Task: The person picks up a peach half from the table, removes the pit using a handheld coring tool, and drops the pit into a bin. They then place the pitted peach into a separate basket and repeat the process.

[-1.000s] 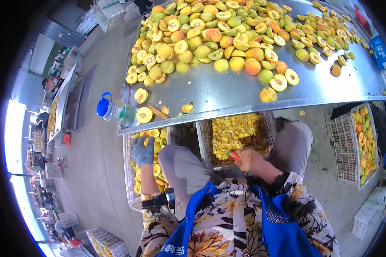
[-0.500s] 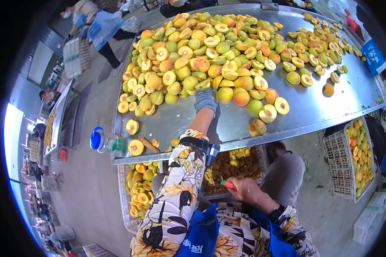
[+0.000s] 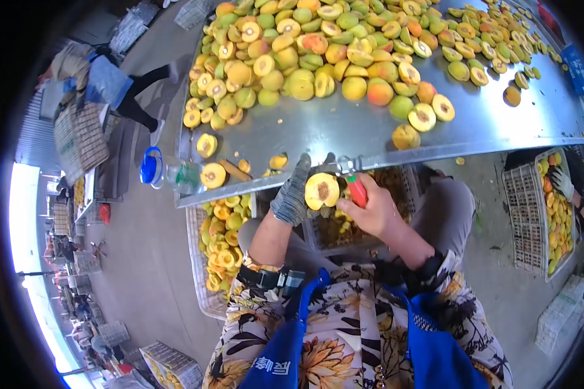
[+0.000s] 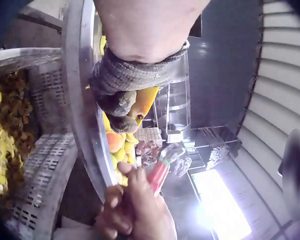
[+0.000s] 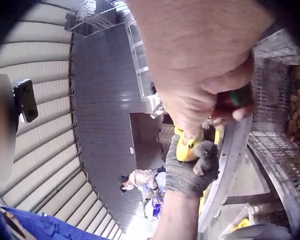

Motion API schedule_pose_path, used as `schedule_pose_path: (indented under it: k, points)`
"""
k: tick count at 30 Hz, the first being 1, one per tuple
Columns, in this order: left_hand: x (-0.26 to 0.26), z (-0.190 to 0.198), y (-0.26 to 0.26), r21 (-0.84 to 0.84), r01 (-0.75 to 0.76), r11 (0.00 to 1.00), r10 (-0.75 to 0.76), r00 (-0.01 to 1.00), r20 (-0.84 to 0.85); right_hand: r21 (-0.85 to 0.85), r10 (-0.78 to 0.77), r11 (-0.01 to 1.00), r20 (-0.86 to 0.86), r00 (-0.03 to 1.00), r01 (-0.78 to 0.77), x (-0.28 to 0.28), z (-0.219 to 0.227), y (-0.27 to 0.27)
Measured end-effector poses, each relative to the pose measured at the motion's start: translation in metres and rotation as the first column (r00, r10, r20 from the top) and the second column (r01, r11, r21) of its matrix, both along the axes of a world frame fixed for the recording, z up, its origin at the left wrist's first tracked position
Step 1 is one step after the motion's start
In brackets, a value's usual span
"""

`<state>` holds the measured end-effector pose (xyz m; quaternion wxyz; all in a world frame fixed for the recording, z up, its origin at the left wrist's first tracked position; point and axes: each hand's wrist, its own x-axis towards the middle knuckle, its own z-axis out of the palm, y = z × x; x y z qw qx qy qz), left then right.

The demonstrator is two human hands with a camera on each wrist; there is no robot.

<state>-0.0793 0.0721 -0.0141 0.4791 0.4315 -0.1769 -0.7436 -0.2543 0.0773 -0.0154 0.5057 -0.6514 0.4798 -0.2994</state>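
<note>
My left hand (image 3: pixel 291 200), in a grey knit glove, holds a yellow peach half (image 3: pixel 321 190) with its cut face up and a brown pit area in the middle. Bare, my right hand (image 3: pixel 381 212) grips a red-handled tool (image 3: pixel 357 190) with a green collar and a metal loop head. Its head stands just above the right edge of the fruit, and the right thumb is close to the peach half. In the left wrist view, gloved fingers wrap the peach half (image 4: pixel 144 104), and the red handle (image 4: pixel 158 176) sticks out of the right fist.
A metal table (image 3: pixel 272 139) bears a big heap of peach halves (image 3: pixel 292 58). A bottle with a blue cap (image 3: pixel 178 174) stands at its left edge. Below are crates of pitted halves (image 3: pixel 224 243) and scraps (image 3: pixel 409 188). Left, a person (image 3: pixel 104 78) walks with crates.
My left hand went from the lower left crate up to the heap, then came back with a peach half. The right hand rose slightly with the tool to meet it.
</note>
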Motion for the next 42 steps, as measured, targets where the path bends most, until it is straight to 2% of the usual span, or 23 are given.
schedule_pose_path:
  k: [1, 2, 3, 4, 5, 6, 7, 8, 10, 11, 12, 13, 14, 15, 19, 23, 25, 29, 31, 35, 38, 40, 42]
  points:
    - [0.004, -0.002, 0.003, 0.005, 0.133, 0.991, -0.133, 0.991, 0.005, -0.009, 0.045, 0.999, 0.04, 0.998, -0.045, 0.003, -0.002, 0.001]
    - [0.002, -0.004, 0.007, -0.001, 0.081, 0.997, -0.081, 0.995, -0.065, -0.025, 0.089, 0.996, 0.081, 0.993, -0.087, 0.004, -0.006, 0.002]
    - [0.016, -0.017, 0.004, -0.07, 0.276, 0.959, -0.284, 0.939, -0.194, -0.024, 0.087, 0.996, 0.074, 0.994, -0.085, 0.006, -0.011, 0.005]
    - [0.026, -0.017, 0.0, -0.165, 0.445, 0.88, -0.475, 0.828, -0.299, -0.059, 0.062, 0.997, 0.072, 0.995, -0.058, 0.009, -0.013, 0.006]
    - [0.019, -0.023, 0.004, -0.169, 0.445, 0.879, -0.476, 0.827, -0.299, -0.096, 0.039, 0.995, 0.073, 0.997, -0.032, 0.012, -0.013, 0.007]
    - [0.004, -0.032, 0.011, -0.159, 0.227, 0.961, -0.246, 0.964, -0.106, -0.101, 0.04, 0.994, 0.072, 0.997, -0.032, 0.014, -0.011, 0.008]
    - [-0.007, -0.033, 0.015, -0.193, -0.002, 0.981, 0.019, 0.996, 0.087, 0.126, -0.024, 0.992, 0.11, 0.994, 0.01, 0.016, 0.002, 0.008]
    - [-0.01, -0.034, 0.017, -0.194, -0.002, 0.981, 0.019, 0.996, 0.087, 0.35, -0.095, 0.936, 0.133, 0.987, 0.043, 0.017, 0.008, 0.01]
    - [-0.01, -0.04, 0.021, -0.254, -0.176, 0.951, 0.211, 0.97, 0.118, 0.349, -0.12, 0.935, 0.168, 0.978, 0.055, 0.024, -0.007, 0.014]
    - [-0.008, -0.041, 0.018, -0.235, -0.207, 0.95, 0.227, 0.972, 0.06, 0.098, -0.137, 0.987, 0.148, 0.979, 0.123, 0.028, -0.013, 0.018]
    - [-0.007, -0.043, 0.017, -0.238, -0.212, 0.948, 0.232, 0.971, 0.057, -0.161, -0.156, 0.971, 0.134, 0.979, 0.177, 0.031, -0.017, 0.021]
    - [-0.01, -0.032, 0.017, -0.164, -0.322, 0.933, 0.326, 0.945, 0.002, -0.164, -0.151, 0.971, 0.133, 0.98, 0.172, 0.03, -0.014, 0.025]
    - [-0.011, -0.026, 0.017, -0.084, -0.422, 0.903, 0.42, 0.907, -0.045, -0.156, -0.101, 0.983, -0.008, 0.995, 0.098, 0.028, -0.011, 0.029]
    - [-0.004, -0.031, 0.018, -0.136, -0.354, 0.925, 0.345, 0.935, -0.083, -0.137, -0.048, 0.99, -0.147, 0.988, 0.028, 0.025, -0.009, 0.032]
    - [-0.005, -0.024, 0.022, -0.131, -0.368, 0.92, 0.372, 0.928, 0.001, -0.085, 0.11, 0.989, -0.146, 0.983, -0.123, 0.019, -0.014, 0.041]
    - [-0.014, -0.022, 0.024, -0.177, -0.36, 0.916, 0.375, 0.925, 0.056, -0.122, 0.088, 0.986, -0.18, 0.98, -0.11, 0.018, -0.017, 0.045]
    - [-0.017, -0.022, 0.025, -0.333, -0.354, 0.874, 0.415, 0.9, 0.132, -0.146, 0.085, 0.983, -0.152, 0.985, -0.107, 0.018, -0.016, 0.046]
    - [-0.019, -0.022, 0.027, -0.355, -0.325, 0.877, 0.384, 0.917, 0.11, -0.198, 0.053, 0.976, -0.181, 0.982, -0.089, 0.017, -0.013, 0.049]
    - [-0.022, -0.024, 0.025, -0.324, -0.312, 0.893, 0.341, 0.939, 0.035, -0.291, 0.026, 0.955, -0.114, 0.993, -0.058, 0.018, -0.018, 0.05]
    - [-0.024, -0.038, 0.022, -0.269, -0.336, 0.903, 0.355, 0.935, 0.025, -0.364, 0.001, 0.93, -0.108, 0.994, -0.041, 0.016, -0.026, 0.05]
    - [-0.027, -0.036, 0.024, -0.349, -0.338, 0.874, 0.377, 0.925, 0.048, -0.373, -0.002, 0.927, -0.115, 0.993, -0.042, 0.016, -0.028, 0.051]
    - [-0.032, -0.025, 0.029, -0.445, -0.308, 0.841, 0.435, 0.874, 0.217, -0.353, -0.008, 0.935, -0.108, 0.994, -0.031, 0.016, -0.027, 0.051]
    - [-0.029, -0.02, 0.027, -0.397, -0.302, 0.867, 0.396, 0.9, 0.181, -0.318, 0.017, 0.946, -0.129, 0.991, -0.058, 0.014, -0.023, 0.052]
